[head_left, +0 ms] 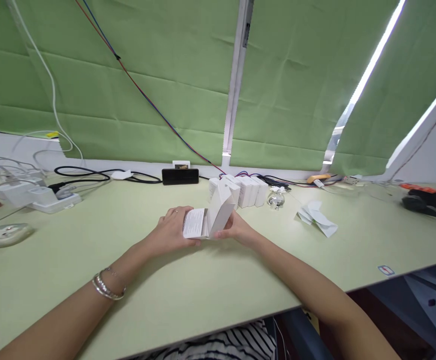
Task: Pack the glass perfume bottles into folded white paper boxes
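Both hands hold a small white cardboard box [221,212] above the middle of the table. My left hand [172,229] grips its left part, a panel with lines of small print [194,223], with thumb and fingers around the edge. The box stands angled at the right, joined to that panel, and my right hand [236,229] is closed on its lower right side. What lies inside the box cannot be made out. Just behind it, several similar white boxes [253,192] stand in a row.
A black phone [180,176] leans at the back. Right of the boxes are a clear, shiny round object [276,199] and folded white paper [319,218]. A power strip [56,202] with plugs and cables sits left. Black tools [433,201] lie far right; the table's front edge [236,321] runs nearby.
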`<state>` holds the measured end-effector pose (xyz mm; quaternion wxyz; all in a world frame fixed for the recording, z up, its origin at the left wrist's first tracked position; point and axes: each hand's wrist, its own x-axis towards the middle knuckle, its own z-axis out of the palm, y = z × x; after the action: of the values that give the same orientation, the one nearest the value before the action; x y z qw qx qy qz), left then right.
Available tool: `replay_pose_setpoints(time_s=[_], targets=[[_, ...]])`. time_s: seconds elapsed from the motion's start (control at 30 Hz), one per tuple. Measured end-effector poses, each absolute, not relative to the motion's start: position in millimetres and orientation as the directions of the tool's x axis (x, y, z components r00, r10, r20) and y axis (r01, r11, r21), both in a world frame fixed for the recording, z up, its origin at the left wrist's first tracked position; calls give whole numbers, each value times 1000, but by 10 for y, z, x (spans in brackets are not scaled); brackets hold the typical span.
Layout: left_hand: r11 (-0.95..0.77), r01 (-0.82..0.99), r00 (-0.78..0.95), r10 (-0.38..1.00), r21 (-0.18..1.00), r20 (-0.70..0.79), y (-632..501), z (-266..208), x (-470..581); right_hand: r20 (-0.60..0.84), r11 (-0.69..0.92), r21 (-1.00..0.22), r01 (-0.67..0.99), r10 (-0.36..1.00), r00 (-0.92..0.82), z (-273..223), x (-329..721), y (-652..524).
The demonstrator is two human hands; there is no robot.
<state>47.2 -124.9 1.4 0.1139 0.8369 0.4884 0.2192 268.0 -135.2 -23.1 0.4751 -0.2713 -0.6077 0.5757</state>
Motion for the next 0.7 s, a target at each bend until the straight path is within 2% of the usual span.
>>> replay_pose_setpoints(time_s=[0.2,0.47,0.7], targets=[[-493,690,442,867,531,230,-1280,-5,512,299,255,-954,-160,866,-401,-208,2669,-1386],[-450,571,474,864,687,172,-1283,-112,519,404,395,-914,-94,865,-299,-191,2665,-1431],[-438,531,467,865,725,181,-1304,-150,569,334,291,-942,-168,865,-374,-104,2640,-1543]])
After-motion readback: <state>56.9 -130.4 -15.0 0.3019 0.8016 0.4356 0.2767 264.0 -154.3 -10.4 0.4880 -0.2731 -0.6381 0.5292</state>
